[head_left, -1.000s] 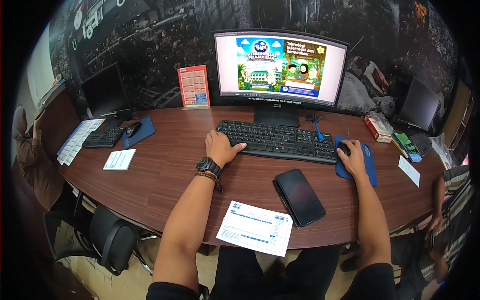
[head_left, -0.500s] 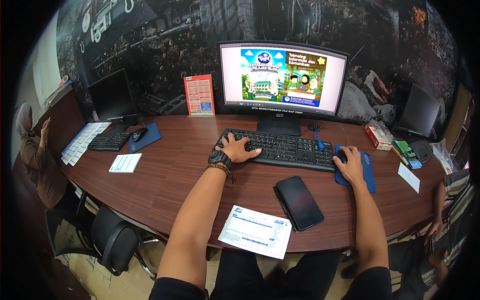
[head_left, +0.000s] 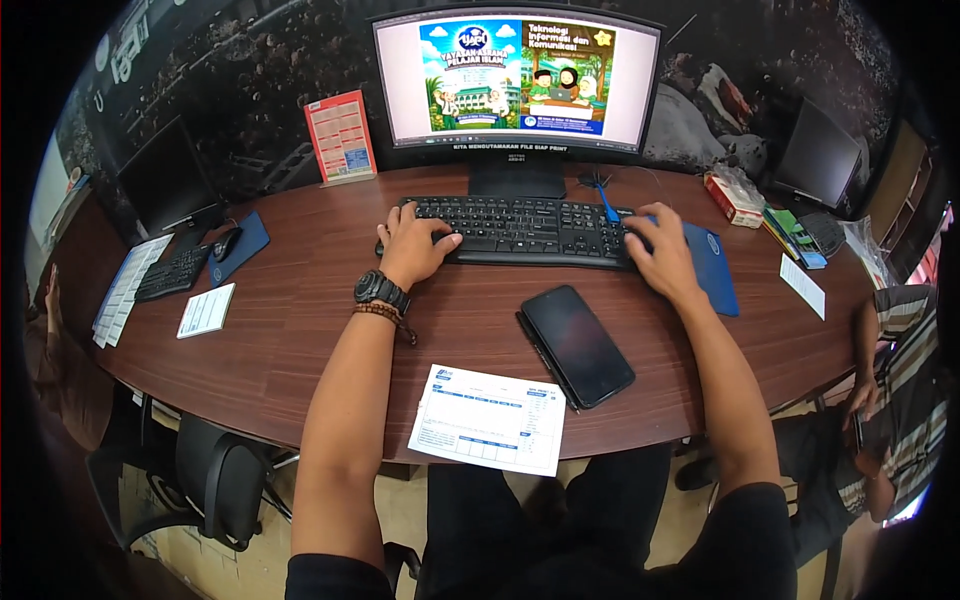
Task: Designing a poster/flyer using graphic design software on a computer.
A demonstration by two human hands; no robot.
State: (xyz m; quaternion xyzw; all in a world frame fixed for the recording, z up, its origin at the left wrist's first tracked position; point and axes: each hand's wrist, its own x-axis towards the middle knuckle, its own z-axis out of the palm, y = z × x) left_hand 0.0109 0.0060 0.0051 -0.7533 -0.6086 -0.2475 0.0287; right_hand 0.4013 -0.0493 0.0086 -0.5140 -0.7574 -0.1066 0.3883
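Note:
My left hand [head_left: 415, 248] rests over the left end of a black keyboard [head_left: 515, 228]. Its fingers are spread on the keys and the thumb points right; a dark watch [head_left: 380, 288] and a beaded bracelet are on the wrist. At the number pad, my right hand [head_left: 666, 255] has its fingers apart and bent over the keys, holding nothing visible. It partly covers a blue mouse pad [head_left: 712, 280]; the mouse is hidden from sight. Behind the keyboard stands a monitor [head_left: 640, 90] showing two colourful illustrated pages. A black phone [head_left: 578, 345] lies between my forearms.
A printed form [head_left: 488, 420] lies at the desk's front edge. A red desk calendar [head_left: 340, 138] stands left of the monitor. Other monitors [head_left: 168, 175] flank the desk. Right are a red-and-white box [head_left: 733, 198] and booklets. A person in a striped shirt [head_left: 910, 370] sits at the right.
My right hand has left the mouse and moved left onto the number pad. My left hand stays on the keyboard's left end. The view has tilted down and shifted right.

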